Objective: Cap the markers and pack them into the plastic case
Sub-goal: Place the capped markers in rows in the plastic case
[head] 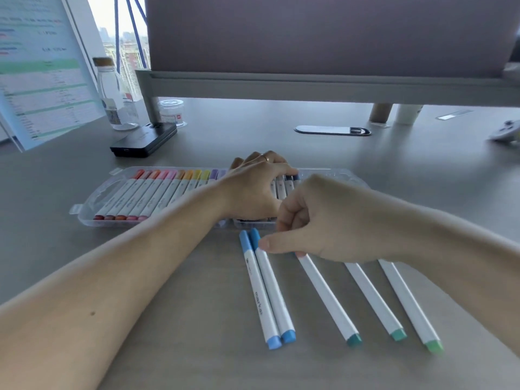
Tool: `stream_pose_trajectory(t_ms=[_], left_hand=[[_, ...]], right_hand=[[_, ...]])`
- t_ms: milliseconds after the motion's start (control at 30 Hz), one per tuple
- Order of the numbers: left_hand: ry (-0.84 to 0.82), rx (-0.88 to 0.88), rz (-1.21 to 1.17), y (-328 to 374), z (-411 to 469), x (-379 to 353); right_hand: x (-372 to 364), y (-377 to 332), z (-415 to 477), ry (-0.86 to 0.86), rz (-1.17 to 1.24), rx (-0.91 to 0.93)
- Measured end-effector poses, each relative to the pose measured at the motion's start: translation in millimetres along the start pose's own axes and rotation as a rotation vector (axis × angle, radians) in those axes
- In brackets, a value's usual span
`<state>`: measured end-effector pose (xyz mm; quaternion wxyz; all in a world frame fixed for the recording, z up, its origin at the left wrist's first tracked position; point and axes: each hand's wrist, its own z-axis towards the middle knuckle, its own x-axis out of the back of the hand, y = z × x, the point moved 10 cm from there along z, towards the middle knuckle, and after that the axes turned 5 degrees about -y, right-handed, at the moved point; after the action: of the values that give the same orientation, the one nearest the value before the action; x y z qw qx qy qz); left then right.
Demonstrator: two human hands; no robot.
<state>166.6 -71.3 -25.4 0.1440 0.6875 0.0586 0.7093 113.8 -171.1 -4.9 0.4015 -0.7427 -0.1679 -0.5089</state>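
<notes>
**Hands at the case, five markers loose in front**

I saw the left hand (253, 190) over the plastic case (92, 205), fingers laid on the dark-capped markers (289, 182) inside. The right hand (323, 220) was curled just in front of the case, thumb tip on the darker blue marker (274, 291); couldn't tell if it gripped anything. The case was clear and open, with a row of white barrels (157, 192), caps red through purple. On the surface (197, 305) lay two blues touching, a teal marker (326, 294) and two green markers (374, 296).
</notes>
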Motion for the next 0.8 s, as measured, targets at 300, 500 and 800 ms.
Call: stream_pose_trajectory(t_ms=[300, 500, 800], left_hand=[[-0.012, 0.001, 0.005, -0.8, -0.1, -0.5], [-0.008, -0.003, 0.012, 1.0, -2.2, 0.1], [-0.010, -0.006, 0.015, 0.5, -1.6, -0.4]], right_hand=[[-11.6, -13.6, -1.5, 0.022, -0.069, -0.006], [-11.6, -9.3, -2.2, 0.003, -0.045, -0.010], [-12.7, -9.9, 0.9, 0.013, -0.042, 0.007]])
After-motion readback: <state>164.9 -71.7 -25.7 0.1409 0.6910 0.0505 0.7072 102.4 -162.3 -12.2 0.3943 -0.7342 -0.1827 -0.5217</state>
